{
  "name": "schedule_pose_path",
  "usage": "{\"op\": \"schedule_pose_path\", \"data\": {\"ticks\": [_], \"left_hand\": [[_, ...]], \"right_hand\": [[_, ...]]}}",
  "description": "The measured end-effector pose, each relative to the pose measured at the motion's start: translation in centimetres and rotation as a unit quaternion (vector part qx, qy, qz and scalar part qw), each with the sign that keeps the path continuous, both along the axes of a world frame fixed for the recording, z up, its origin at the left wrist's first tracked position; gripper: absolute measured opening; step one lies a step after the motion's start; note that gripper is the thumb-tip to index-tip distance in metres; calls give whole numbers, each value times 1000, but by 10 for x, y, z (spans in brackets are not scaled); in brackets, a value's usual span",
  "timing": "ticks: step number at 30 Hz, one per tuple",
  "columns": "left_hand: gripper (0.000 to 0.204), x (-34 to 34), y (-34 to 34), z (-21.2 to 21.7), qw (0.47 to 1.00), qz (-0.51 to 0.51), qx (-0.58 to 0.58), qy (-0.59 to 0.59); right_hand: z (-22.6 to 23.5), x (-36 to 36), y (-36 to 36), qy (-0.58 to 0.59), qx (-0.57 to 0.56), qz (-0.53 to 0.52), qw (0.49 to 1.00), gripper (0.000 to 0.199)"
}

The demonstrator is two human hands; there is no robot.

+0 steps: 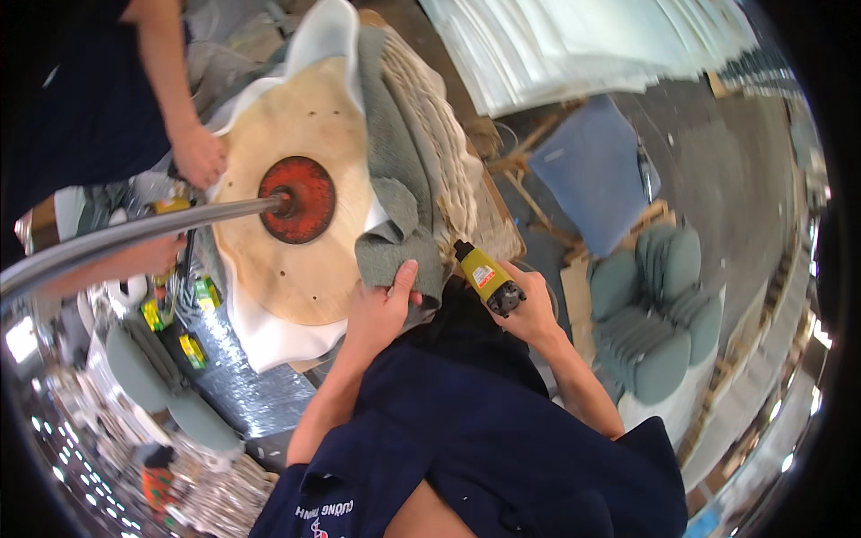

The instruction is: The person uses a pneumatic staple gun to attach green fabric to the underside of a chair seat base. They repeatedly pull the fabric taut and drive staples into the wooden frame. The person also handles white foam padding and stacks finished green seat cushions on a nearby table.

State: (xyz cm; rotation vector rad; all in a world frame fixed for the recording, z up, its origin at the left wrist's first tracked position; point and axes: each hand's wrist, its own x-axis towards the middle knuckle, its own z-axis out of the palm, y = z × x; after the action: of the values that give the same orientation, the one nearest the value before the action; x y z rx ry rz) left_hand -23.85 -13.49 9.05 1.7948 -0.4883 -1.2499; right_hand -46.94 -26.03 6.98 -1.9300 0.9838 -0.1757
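Near the centre of the frame the person's left hand (pixel 384 309) pressed down on a fold of grey-green fabric (pixel 401 193), its fingers (pixel 404 278) closed on the cloth where it wrapped over the edge of a round wooden seat base (pixel 309 269). The base lay tilted, underside up, in the upper left of the frame, with white foam padding (pixel 269 336) showing beyond its rim and a red metal plate (pixel 300 199) fixed at its middle. A shiny metal pole (pixel 134 235) ran from that plate toward the left edge. Just right of the left hand, the right hand (pixel 531 314) gripped a yellow and black staple gun (pixel 487 276), fingers wrapped shut around its body, its nose touching the fabric edge. At the upper left another person's hand (pixel 199 157) rested on the far rim of the base. In the right of the frame stood a stack of grey-green cushions (pixel 659 314), and above it a blue panel (pixel 596 170) leaned on a wooden frame.
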Motion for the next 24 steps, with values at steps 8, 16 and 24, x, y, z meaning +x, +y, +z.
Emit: {"op": "schedule_pose_path", "data": {"ticks": [8,16,24], "left_hand": [[40,53,-9,-3,990,89,-18,105],[22,91,-21,-33,898,287,-49,330],[23,102,-46,-35,898,268,-46,346]], "right_hand": [[25,9,63,22,36,-107,993,56],[50,74,5,79,82,-46,992,57],[41,88,-3,119,130,-19,984,57]]}}
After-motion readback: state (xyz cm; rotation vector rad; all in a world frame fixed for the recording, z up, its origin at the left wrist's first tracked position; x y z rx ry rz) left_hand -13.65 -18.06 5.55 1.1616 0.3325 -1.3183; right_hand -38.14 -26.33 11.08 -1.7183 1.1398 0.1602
